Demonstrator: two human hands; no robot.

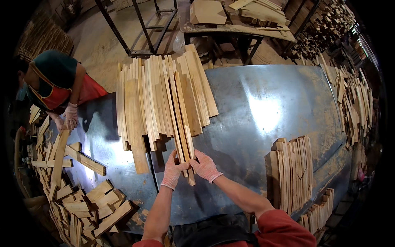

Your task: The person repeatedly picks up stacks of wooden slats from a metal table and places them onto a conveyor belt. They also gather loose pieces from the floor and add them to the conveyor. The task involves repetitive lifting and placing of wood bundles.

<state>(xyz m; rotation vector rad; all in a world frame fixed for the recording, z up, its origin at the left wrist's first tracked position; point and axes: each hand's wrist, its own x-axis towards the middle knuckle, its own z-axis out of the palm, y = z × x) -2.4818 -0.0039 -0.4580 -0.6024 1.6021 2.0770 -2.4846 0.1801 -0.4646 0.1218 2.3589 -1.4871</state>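
Note:
Both of my hands wear pale pinkish knit gloves and close on the near ends of a few narrow wooden strips. My left hand grips them from the left side, and my right hand from the right, with the fingertips almost meeting. These strips point away from me, and their far part lies over a broad row of wooden slats on the metal table. One wider slat juts out toward me, left of my hands.
A co-worker at the left holds a long board over a heap of short offcuts. Stacked slats stand on the table at my right. More strips lie beyond the right edge. A wooden workbench stands behind.

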